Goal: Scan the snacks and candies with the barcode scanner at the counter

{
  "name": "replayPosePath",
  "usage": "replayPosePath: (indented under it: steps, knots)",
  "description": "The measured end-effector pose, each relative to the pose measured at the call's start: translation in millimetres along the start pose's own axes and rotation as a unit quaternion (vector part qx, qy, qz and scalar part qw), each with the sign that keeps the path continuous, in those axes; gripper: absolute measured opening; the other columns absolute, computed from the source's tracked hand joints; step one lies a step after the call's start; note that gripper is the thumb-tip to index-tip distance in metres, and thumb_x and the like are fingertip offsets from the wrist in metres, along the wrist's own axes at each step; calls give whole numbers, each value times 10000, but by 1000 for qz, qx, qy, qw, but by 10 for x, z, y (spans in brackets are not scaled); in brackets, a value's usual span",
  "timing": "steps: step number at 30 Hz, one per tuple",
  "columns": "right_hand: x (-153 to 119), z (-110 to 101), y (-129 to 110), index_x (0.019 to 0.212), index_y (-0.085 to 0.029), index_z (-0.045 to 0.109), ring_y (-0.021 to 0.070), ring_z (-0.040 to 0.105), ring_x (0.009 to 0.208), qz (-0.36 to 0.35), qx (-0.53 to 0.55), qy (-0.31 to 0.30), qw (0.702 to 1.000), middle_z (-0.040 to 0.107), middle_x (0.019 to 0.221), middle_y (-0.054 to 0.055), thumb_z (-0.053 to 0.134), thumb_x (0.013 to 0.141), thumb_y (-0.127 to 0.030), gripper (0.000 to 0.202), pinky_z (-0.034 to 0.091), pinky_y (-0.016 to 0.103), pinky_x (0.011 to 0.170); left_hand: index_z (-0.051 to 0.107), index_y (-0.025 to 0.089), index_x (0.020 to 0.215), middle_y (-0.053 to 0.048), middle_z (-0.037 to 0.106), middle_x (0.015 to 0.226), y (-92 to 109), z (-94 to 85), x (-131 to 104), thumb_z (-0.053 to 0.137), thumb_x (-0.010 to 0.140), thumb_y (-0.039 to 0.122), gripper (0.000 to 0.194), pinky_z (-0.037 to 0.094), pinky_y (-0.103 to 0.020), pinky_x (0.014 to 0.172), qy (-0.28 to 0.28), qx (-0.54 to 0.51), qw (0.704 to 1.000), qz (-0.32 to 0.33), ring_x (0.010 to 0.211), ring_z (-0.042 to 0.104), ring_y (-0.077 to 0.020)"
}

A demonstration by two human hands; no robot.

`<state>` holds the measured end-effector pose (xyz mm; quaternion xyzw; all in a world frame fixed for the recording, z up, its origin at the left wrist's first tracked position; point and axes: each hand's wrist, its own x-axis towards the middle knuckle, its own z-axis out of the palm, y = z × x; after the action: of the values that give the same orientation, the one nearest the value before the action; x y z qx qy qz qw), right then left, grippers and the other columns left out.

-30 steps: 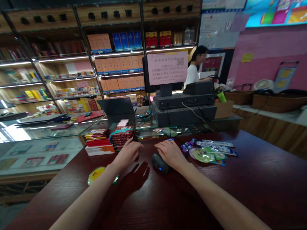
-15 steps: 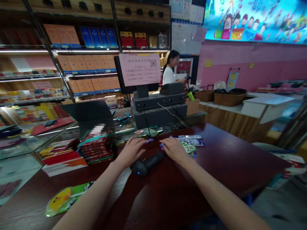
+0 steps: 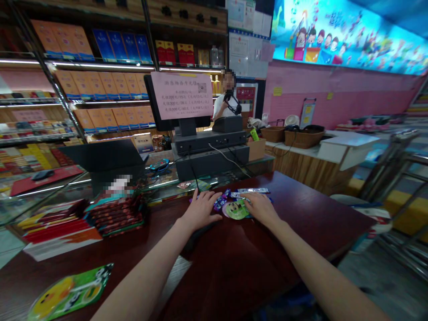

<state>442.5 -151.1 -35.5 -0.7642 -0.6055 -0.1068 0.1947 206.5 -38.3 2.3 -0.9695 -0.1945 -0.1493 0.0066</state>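
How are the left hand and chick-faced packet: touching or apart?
Apart: the head view shows tabletop between the left hand and the chick-faced packet.

Tall blue boxes (image 3: 122, 46) beside orange-and-blue boxes (image 3: 63, 40) on lit wooden shelves (image 3: 103, 66). Pink printed paper sign (image 3: 182, 96) on black monitor (image 3: 154, 104); person in white top (image 3: 218, 104) behind, holding black object (image 3: 233, 103). Brown baskets (image 3: 303, 140) before pink wall (image 3: 290, 104); bright blue cartoon panel (image 3: 334, 31) above.
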Motion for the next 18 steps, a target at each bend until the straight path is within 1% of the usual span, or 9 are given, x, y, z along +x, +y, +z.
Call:
replayPosePath:
  steps: [5,9,14,18]
  knots:
    - [-29,52,217,1230,-231,673,246,602,1187,23,8,6,1000,702,1247,83,482,951,-239,338,427,397,989,372,273,1468,-124,529,1422,194,122,159,685,790,564,801,109,-640,1179,-17,-24,1000,7,1341,438,-339]
    - [-59,90,289,1230,-237,670,253,592,1191,42,17,9,999,691,1268,84,475,953,-250,340,432,399,962,359,260,1476,-136,530,1429,309,262,273,720,736,599,890,88,-654,1177,-36,-32,999,4,1341,435,-360]
    - [-98,146,330,1251,-233,659,265,593,1170,61,14,-1,998,697,1246,97,456,959,-258,357,437,406,927,296,233,1505,-158,555,1405,394,429,376,718,719,633,977,74,-675,1169,-55,-39,998,-5,1361,423,-374]
    - [-109,203,380,1262,-232,651,255,584,1179,62,18,6,998,690,1248,97,453,961,-252,361,432,404,937,269,225,1513,-161,582,1377,422,493,417,729,706,634,1016,85,-685,1162,-58,-40,997,-21,1349,440,-384]
